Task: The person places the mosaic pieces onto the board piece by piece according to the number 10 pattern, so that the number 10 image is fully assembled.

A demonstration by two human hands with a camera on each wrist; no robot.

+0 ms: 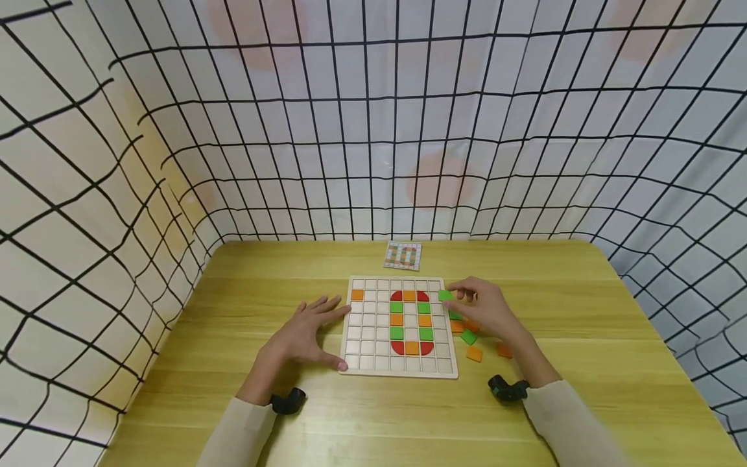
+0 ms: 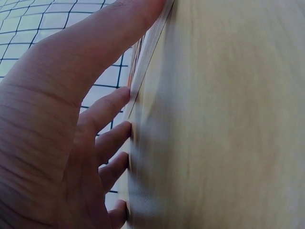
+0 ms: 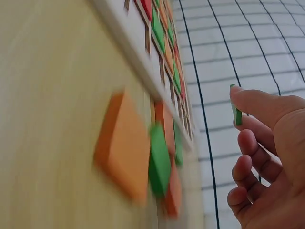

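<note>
A pale grid board (image 1: pixel 369 364) lies on the table, with a ring of red, orange and green tiles set in its right part. A single orange tile (image 1: pixel 357 295) sits near its upper left corner. My left hand (image 1: pixel 305 332) has its fingers spread along the board's left side, the thumb at the near corner and the index fingertip at the edge. Between thumb and index finger, my right hand (image 1: pixel 489 309) pinches a green square tile (image 3: pixel 236 106), held above the board's right edge. Its other fingers are loosely bent in the right wrist view.
Loose orange and green tiles lie right of the board, partly under the right hand; one orange tile (image 1: pixel 474 353) is nearest the front. Beyond the board lies a small pattern card (image 1: pixel 403 255). A white curtain with black grid lines (image 1: pixel 350 162) surrounds the table's back and sides.
</note>
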